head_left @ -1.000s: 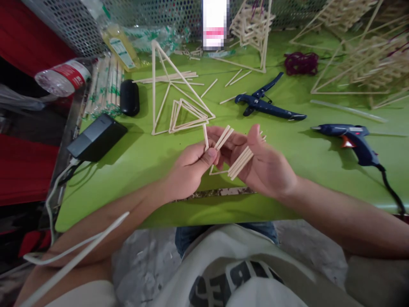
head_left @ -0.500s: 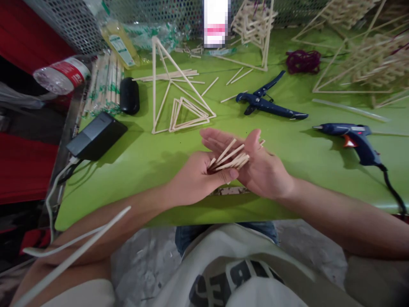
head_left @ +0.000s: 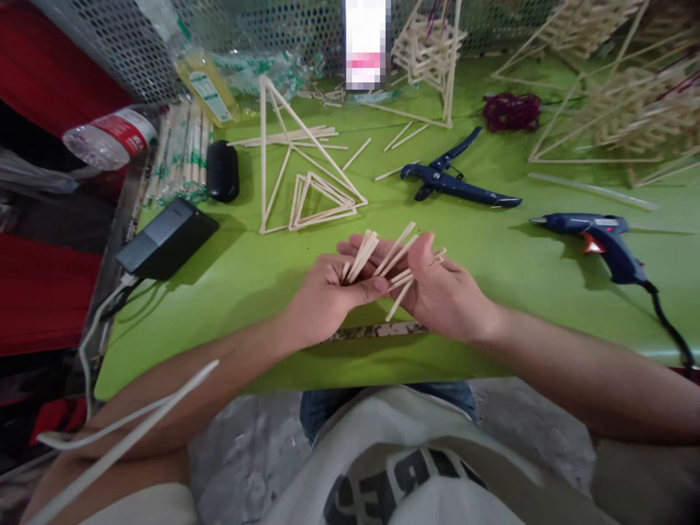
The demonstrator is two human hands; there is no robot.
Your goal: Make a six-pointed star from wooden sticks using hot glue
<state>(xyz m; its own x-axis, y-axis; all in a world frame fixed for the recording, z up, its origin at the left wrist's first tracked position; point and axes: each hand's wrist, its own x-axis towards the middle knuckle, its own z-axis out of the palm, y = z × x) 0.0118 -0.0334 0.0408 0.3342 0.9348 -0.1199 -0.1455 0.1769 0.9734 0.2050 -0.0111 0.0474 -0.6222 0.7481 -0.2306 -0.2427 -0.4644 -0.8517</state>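
Several short wooden sticks (head_left: 397, 251) lie across my two hands above the front of the green table. My left hand (head_left: 333, 295) is closed on some of them, its thumb pressed over their lower ends. Cupped beside it, palm up, my right hand (head_left: 445, 292) holds the rest with its thumb raised over them. The right fingers reach behind the sticks and are partly hidden. Just beyond the hands stands a stick pyramid frame (head_left: 264, 157), with small stick triangles (head_left: 322, 200) lying at its base.
Blue cutting pliers (head_left: 448, 182) and a glue gun (head_left: 596, 230) lie to the right. Larger stick structures (head_left: 617, 124) and purple yarn (head_left: 511, 111) are behind them. At left are a power bank (head_left: 169, 237), a black case (head_left: 222, 171), wrapped chopsticks (head_left: 180, 153) and bottles (head_left: 112, 138).
The sticks have fanned apart: one bunch now stands up in my left hand, while others spread over my right palm. My hands have shifted slightly left.
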